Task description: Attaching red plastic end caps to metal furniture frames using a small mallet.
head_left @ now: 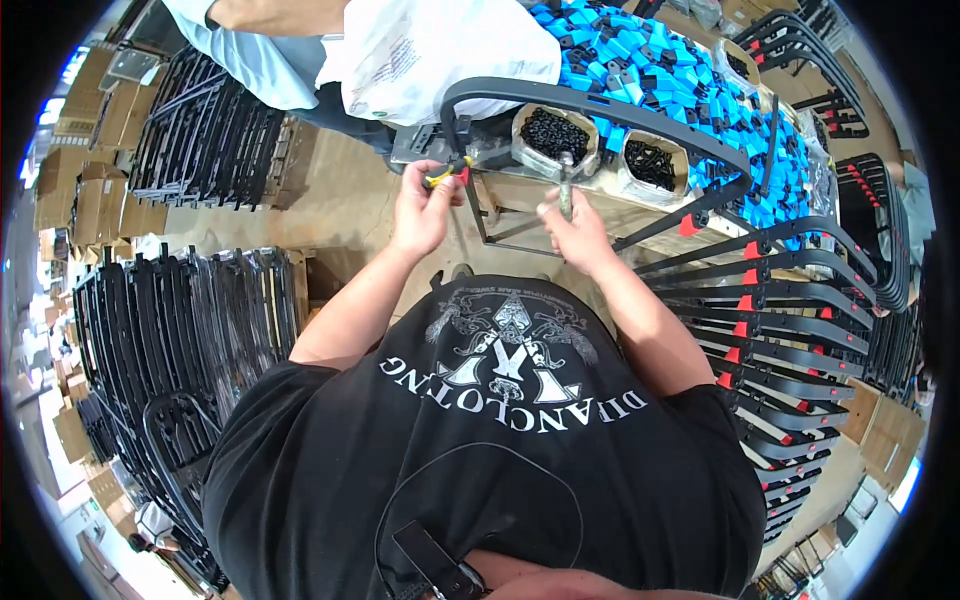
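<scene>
A crowded workshop floor, seen from above the person's head, with stacks of black metal frames (190, 340) standing on the left and cardboard boxes (95, 180) piled along the far left wall. In the middle, the person's left hand (422, 205) is raised in front of the chest, its fingers pinched together on a small yellow-handled tool (445, 175) held against the left end of a curved black frame (600, 110). The right hand (578, 230) is just beside it, a little lower, its fingers closed around a short grey metal tool (566, 190) that stands upright against the thin wire part of the same frame. This curved frame arches over the workbench (520, 180) directly in front of the person, from the left hand across to the right. Behind the hands, on the bench, sit two open boxes of small black parts (555, 135), side by side. Farther back lies a large heap of bright blue plastic pieces (680, 70). To the right, a fan of finished black frames with red tabs (780, 330) is stacked one over another. At the top, another person in a light blue shirt (250, 60) stands near a white plastic bag (440, 50). The person wears a black T-shirt with a white print.
</scene>
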The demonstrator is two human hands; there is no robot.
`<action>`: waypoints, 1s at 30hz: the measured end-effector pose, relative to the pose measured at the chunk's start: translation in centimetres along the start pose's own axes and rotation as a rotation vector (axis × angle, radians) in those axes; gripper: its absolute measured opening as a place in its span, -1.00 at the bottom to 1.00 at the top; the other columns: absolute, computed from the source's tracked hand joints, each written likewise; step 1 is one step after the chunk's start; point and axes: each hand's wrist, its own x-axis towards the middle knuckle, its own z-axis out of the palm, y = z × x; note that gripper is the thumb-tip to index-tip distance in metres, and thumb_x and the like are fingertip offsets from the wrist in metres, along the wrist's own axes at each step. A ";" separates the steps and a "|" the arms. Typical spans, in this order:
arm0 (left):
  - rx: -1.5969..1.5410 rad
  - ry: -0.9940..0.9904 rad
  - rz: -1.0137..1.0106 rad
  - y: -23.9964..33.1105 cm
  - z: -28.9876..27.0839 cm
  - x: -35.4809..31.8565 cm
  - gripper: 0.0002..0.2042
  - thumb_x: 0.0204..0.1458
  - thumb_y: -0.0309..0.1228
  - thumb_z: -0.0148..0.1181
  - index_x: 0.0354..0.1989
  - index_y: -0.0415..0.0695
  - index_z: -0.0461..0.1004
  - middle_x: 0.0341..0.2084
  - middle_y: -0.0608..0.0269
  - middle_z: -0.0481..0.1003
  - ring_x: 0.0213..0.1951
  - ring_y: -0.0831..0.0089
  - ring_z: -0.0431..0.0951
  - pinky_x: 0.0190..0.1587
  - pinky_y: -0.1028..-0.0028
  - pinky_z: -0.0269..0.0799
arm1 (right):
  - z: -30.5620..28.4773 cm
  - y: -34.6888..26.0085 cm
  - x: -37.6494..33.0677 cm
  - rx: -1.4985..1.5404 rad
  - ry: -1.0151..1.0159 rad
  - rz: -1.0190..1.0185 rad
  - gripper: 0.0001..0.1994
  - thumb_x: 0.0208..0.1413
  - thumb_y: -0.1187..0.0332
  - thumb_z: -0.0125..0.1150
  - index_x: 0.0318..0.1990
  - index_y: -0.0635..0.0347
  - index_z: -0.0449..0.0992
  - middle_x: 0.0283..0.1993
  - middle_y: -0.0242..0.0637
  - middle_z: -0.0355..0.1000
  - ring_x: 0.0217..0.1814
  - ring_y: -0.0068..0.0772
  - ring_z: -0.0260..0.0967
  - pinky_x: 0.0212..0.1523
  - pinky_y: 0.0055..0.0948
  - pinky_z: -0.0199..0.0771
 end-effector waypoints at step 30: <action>-0.293 -0.083 -0.676 -4.0 -8.6 10.0 -0.82 0.34 -0.32 0.06 -0.20 -0.16 0.27 -0.56 0.26 0.42 -0.64 0.53 0.32 -0.64 0.51 0.19 | 17.2 4.1 9.8 -0.756 0.134 0.178 -0.64 0.21 0.33 0.08 0.07 0.40 0.32 -0.03 0.25 0.50 0.06 0.20 0.50 0.11 0.00 0.48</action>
